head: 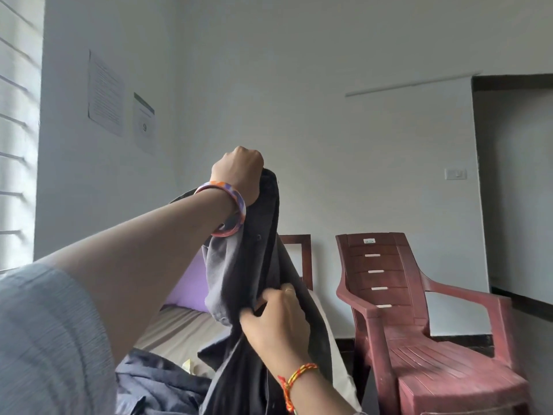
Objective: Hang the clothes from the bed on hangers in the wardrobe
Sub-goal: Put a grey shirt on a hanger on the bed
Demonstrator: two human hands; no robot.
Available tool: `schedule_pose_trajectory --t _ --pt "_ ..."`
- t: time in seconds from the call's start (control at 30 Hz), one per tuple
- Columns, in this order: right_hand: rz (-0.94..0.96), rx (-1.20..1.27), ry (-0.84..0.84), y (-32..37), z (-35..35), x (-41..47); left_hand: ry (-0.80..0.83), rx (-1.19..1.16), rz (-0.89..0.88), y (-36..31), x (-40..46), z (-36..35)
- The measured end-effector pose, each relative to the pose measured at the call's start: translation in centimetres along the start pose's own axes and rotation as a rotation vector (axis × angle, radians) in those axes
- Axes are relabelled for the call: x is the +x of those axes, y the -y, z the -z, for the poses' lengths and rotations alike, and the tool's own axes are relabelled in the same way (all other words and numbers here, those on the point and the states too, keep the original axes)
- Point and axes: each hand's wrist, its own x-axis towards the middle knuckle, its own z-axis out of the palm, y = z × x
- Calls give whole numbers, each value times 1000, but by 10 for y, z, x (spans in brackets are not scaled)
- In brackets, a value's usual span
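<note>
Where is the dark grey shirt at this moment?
In the head view, centre frame, the dark grey shirt hangs above the bed, gripped at top by the left hand and lower by the right hand.

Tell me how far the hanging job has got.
Done: nothing visibly; no hanger or wardrobe is in view. In hand: the left hand holds a dark grey shirt up by its top while the right hand pinches it lower down. Left: a blue-grey garment lies on the bed.
</note>
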Motion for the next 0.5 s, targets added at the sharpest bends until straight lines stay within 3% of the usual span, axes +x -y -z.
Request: schedule_pose_trajectory --t 0.17,0.27,0.33,0.4,0.5 --pt "-294 86 253 -26 -17 0 -51 7 16 1 2 6" --pt "-354 239 368 -36 -13 -7 -48 18 61 6 0 4" --pt "-357 384 355 -47 10 12 -53 10 165 22 1 5" --pt "-312 427 49 -58 52 58 -78 -33 307 46 7 6" --pt "-59 69 -590 -37 155 130 -142 -211 401 58 22 2"
